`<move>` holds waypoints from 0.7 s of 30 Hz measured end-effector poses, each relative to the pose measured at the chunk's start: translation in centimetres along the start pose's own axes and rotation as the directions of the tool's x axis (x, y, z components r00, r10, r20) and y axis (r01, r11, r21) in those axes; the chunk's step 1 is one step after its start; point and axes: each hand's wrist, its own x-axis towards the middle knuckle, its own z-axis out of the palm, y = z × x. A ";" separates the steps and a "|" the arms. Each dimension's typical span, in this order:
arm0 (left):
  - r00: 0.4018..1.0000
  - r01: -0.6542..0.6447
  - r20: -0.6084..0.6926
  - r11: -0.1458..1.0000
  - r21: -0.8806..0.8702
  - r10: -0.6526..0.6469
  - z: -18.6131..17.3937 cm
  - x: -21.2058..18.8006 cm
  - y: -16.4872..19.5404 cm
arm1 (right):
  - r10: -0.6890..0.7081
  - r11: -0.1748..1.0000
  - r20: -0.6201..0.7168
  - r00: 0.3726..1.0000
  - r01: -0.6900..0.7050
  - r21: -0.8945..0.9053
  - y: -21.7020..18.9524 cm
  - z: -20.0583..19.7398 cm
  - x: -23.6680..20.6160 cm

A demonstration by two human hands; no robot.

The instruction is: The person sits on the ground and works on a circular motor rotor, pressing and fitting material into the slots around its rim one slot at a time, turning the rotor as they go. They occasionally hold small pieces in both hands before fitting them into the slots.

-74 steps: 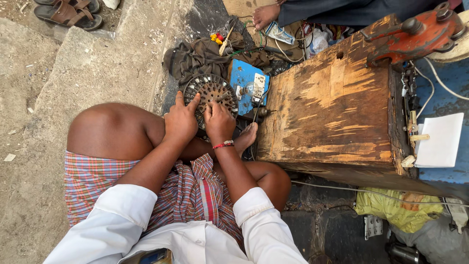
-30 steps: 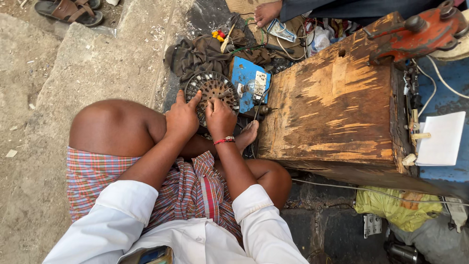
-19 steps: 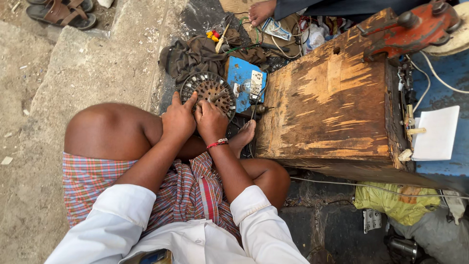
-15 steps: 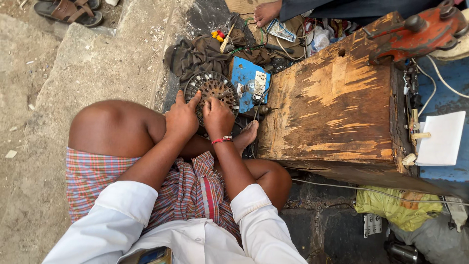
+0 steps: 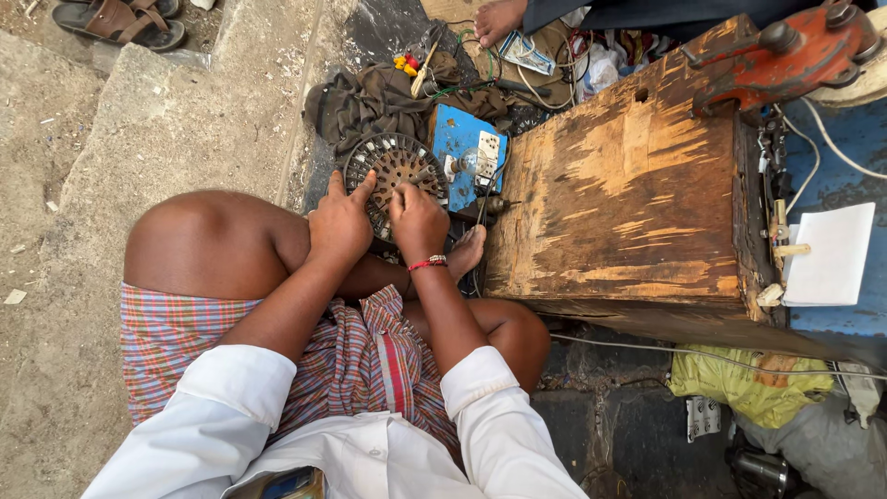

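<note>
I sit cross-legged on the ground in a checked cloth and a white shirt. A round slotted motor core with copper windings (image 5: 393, 166) lies in front of my knees. My left hand (image 5: 340, 222) rests on its lower left rim with fingers spread. My right hand (image 5: 416, 217), with a red bead band at the wrist, presses its fingers onto the middle of the core. What the fingertips pinch is hidden.
A blue switch board with a bulb (image 5: 469, 159) lies right of the core. A worn wooden box (image 5: 628, 194) with a red vise (image 5: 785, 55) stands at the right. A dark cloth (image 5: 365, 102), wires, another person's foot (image 5: 499, 17) and sandals (image 5: 120, 20) lie beyond.
Both hands stay on the core with only small finger shifts. The view wobbles slightly.
</note>
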 end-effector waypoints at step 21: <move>0.999 -0.019 -0.032 0.991 -0.131 0.015 -0.3 -1.0 -0.4 | 0.347 0.765 0.223 0.911 -0.412 0.495 9.1 -4.3 -2.0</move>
